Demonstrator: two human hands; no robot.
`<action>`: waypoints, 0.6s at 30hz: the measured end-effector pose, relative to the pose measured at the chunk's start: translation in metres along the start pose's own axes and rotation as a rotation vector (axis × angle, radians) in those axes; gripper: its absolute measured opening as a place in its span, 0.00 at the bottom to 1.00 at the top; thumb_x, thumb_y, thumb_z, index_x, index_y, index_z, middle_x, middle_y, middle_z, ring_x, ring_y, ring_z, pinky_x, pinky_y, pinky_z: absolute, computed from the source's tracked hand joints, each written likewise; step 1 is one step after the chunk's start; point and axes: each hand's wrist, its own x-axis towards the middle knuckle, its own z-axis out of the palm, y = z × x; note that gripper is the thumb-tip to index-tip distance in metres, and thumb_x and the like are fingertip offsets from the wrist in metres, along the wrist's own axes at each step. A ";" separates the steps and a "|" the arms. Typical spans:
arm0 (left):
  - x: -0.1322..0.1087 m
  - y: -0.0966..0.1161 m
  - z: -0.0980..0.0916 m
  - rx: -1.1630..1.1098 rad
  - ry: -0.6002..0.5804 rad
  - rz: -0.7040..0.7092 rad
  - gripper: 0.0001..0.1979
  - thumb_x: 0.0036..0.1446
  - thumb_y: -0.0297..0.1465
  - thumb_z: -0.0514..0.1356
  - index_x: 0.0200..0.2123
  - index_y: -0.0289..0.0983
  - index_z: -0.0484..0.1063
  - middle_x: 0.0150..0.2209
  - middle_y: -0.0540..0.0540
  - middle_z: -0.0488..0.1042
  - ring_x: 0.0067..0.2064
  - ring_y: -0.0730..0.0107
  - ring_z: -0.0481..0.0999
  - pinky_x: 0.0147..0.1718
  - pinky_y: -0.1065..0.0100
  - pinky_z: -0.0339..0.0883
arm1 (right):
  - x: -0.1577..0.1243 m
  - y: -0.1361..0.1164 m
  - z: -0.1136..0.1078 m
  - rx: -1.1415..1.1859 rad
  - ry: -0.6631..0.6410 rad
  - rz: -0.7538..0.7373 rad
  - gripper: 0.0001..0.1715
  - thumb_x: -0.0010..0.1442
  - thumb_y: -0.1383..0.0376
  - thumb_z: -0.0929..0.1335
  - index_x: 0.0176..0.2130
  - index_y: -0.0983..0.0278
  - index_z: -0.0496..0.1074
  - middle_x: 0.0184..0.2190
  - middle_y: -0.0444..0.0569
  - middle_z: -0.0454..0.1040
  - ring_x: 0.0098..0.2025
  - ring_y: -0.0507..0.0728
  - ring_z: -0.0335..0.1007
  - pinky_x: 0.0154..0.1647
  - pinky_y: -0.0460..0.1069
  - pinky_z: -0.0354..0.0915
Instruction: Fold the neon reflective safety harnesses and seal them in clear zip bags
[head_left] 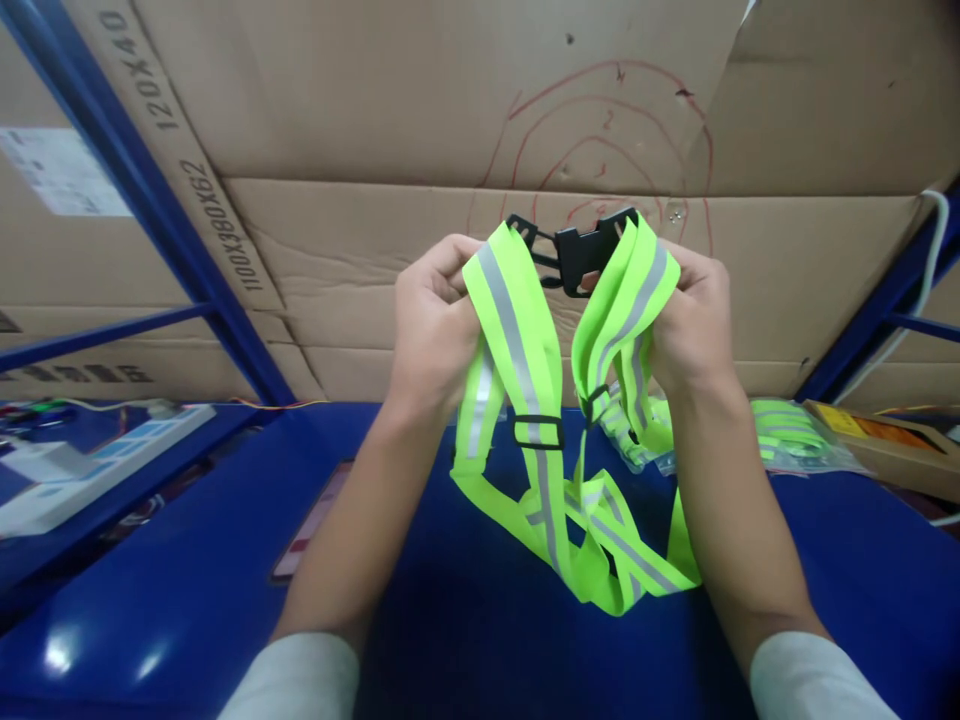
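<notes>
A neon yellow-green strap harness with grey reflective stripes hangs in loops between my hands. My left hand is closed on the strap beside the pronged half of a black buckle. On the other side, my right hand grips the strap near the socket half of a black buckle. The two halves meet at the prongs but do not look fully pushed together. Black slide adjusters sit on the straps. Some fingertips are hidden behind the webbing.
Bagged neon straps lie on the blue table at the right, beside a cardboard box. A phone lies behind my left forearm. White power strips are at the left. Cardboard with red rings stands behind.
</notes>
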 end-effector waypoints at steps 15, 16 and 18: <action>0.009 -0.013 -0.010 0.060 -0.173 -0.072 0.11 0.48 0.34 0.74 0.30 0.39 0.77 0.29 0.51 0.79 0.28 0.71 0.76 0.25 0.70 0.69 | 0.003 0.008 -0.008 0.020 -0.301 0.153 0.08 0.54 0.62 0.77 0.37 0.59 0.83 0.32 0.42 0.82 0.36 0.58 0.81 0.34 0.51 0.78; 0.009 -0.013 -0.011 0.071 -0.167 -0.058 0.11 0.48 0.34 0.75 0.30 0.39 0.76 0.29 0.51 0.78 0.28 0.71 0.76 0.25 0.70 0.68 | 0.005 0.006 -0.014 0.023 -0.368 0.180 0.12 0.51 0.64 0.78 0.38 0.60 0.83 0.33 0.42 0.83 0.39 0.59 0.81 0.37 0.52 0.78; 0.010 -0.011 -0.010 0.073 -0.107 0.002 0.13 0.48 0.33 0.76 0.29 0.40 0.75 0.28 0.53 0.77 0.29 0.72 0.75 0.25 0.70 0.67 | 0.008 -0.001 -0.028 0.027 -0.514 0.221 0.22 0.45 0.67 0.81 0.43 0.59 0.82 0.40 0.44 0.84 0.47 0.61 0.81 0.45 0.55 0.79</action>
